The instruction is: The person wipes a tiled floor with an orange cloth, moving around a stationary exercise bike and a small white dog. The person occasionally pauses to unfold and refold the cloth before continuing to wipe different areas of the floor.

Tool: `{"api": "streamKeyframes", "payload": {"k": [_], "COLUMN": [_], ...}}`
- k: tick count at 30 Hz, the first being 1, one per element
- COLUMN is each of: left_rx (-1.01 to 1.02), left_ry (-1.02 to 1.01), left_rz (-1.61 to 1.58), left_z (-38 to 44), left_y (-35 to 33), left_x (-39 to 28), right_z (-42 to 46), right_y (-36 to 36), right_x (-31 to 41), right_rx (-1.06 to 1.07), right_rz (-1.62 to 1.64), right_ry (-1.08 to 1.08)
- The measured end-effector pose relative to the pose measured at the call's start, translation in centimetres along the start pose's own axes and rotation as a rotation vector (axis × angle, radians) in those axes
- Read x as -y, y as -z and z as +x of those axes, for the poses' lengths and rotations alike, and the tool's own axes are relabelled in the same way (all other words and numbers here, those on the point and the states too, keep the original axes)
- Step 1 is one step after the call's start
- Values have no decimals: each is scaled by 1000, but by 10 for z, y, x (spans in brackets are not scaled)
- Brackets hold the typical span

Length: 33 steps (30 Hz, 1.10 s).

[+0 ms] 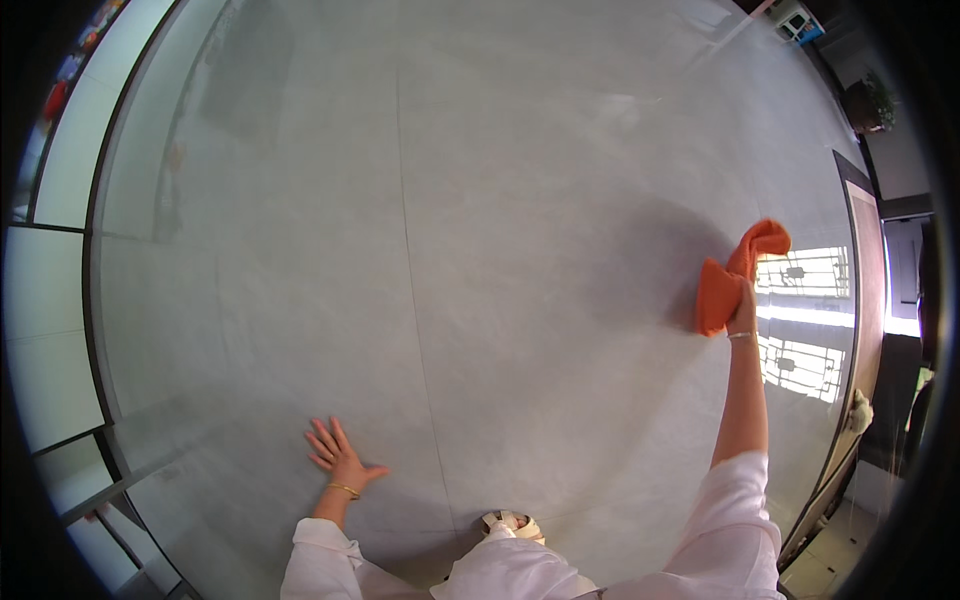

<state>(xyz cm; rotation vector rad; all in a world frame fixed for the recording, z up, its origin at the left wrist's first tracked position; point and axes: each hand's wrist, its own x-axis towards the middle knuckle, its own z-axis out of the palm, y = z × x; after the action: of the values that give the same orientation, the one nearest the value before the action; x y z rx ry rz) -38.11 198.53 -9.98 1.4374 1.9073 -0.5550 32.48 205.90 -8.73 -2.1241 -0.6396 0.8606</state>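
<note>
Stretched out at the right, my right hand (742, 306) grips an orange cloth (721, 294). One end of the cloth flops over to the upper right; whether it touches the floor, I cannot tell. Shiny grey floor tiles (510, 360) spread out before me, with a thin joint line running through the middle. My left hand (341, 459) has its fingers spread and holds nothing. It is low and left of centre, over the grey tiles, with a gold bracelet at the wrist. Between my arms, one beige sandal (517, 523) shows at the bottom.
White glossy panels (56, 277) with dark frames line the left side. A long door mat or threshold (868, 277) borders the right, beside bright window reflections on the floor. Farther up on the right are a potted plant (870, 105) and a white stool (795, 22).
</note>
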Motion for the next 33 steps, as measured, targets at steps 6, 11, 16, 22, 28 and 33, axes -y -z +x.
{"api": "streamKeyframes", "payload": {"k": [6, 11, 16, 22, 28, 33], "left_rx": [-9, 17, 47, -198, 63, -25], "left_ry": [-52, -13, -14, -180, -154, -68], "left_rz": [20, 1, -31, 310, -33, -133], "left_z": [8, 6, 2, 34, 32, 1], "left_y": [-2, 1, -5, -65, -38, -5], "left_x": [16, 18, 28, 48, 26, 30], "right_z": [115, 94, -127, -438, -334, -122], "right_y": [-51, -276, -539, -630, -586, -403], "right_x": [5, 161, 224, 150, 76, 109], "right_rx": [-366, 42, 236, 1323, 1671, 1039], "right_rz": [-740, -585, -661, -60, 22, 24], "right_ry": [50, 459, 1122, 591, 238, 385]}}
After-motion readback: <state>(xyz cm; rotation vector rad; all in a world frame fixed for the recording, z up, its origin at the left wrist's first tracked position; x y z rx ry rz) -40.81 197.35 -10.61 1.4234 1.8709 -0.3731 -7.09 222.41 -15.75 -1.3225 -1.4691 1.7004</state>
